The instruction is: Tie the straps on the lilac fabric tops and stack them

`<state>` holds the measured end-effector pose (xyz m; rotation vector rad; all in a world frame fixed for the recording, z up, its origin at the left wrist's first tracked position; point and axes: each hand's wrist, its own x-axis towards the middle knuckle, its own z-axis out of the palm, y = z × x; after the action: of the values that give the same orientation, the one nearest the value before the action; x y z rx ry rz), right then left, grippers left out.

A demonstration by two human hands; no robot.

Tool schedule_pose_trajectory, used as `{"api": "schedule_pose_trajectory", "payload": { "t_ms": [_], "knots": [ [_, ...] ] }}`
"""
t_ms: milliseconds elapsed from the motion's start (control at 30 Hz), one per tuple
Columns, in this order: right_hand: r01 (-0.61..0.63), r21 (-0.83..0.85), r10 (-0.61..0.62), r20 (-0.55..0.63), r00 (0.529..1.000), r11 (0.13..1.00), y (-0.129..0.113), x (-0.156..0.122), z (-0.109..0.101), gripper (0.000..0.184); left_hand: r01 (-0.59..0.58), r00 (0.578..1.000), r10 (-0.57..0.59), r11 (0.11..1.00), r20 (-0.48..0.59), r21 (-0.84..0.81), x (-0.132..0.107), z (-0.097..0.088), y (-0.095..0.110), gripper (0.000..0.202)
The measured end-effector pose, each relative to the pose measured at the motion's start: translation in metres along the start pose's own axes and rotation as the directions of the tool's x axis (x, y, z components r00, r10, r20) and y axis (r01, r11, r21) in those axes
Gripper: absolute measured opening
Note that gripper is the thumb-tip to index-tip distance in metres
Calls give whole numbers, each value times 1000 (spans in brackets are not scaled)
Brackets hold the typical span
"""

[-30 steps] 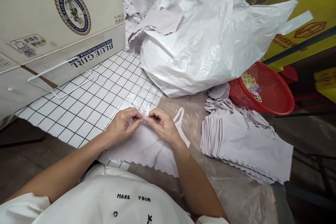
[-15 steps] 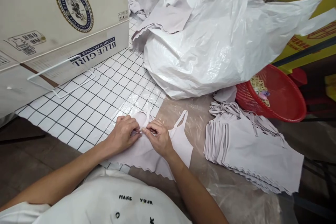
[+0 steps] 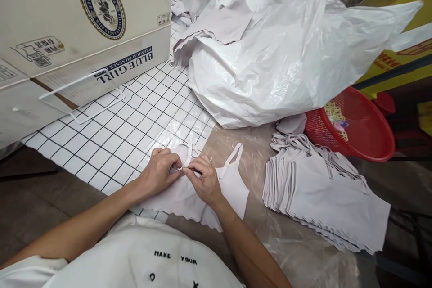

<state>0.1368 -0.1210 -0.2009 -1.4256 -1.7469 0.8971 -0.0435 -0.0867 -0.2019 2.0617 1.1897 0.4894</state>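
A pale lilac fabric piece (image 3: 189, 198) with a wavy hem and thin straps lies flat on the table in front of me. My left hand (image 3: 161, 171) and my right hand (image 3: 203, 177) meet over its upper edge, fingers pinched together on the left strap (image 3: 189, 150). The other strap (image 3: 233, 156) loops free to the right. What sits between my fingertips besides the fabric is too small to make out.
A neat stack of like fabric pieces (image 3: 324, 198) lies to the right. Behind it stands a red mesh basket (image 3: 361, 126). A big white plastic bag (image 3: 280, 49) holds more fabric. A cardboard box (image 3: 74, 31) stands at left on a white grid-patterned board (image 3: 135, 121).
My hands have lowered the piece from just above the table until it lies flat. They stay pinched on the left strap.
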Motion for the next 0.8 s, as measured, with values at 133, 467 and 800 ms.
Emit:
{"api": "schedule_pose_trajectory", "payload": {
  "t_ms": [133,467,800],
  "knots": [
    [3,3,-3,-34,999,1000,2,0,1,26,-10,999,8,999,39,36,1,-1,2,12],
    [-1,-15,0,-31,1000,1000,0,-3,3,25,-14,999,12,999,48,42,3,-2,4,20],
    [-17,-24,17,-11,1000,1000,1,-6,-5,22,-12,998,13,1000,53,-10,3,-3,2,13]
  ]
}}
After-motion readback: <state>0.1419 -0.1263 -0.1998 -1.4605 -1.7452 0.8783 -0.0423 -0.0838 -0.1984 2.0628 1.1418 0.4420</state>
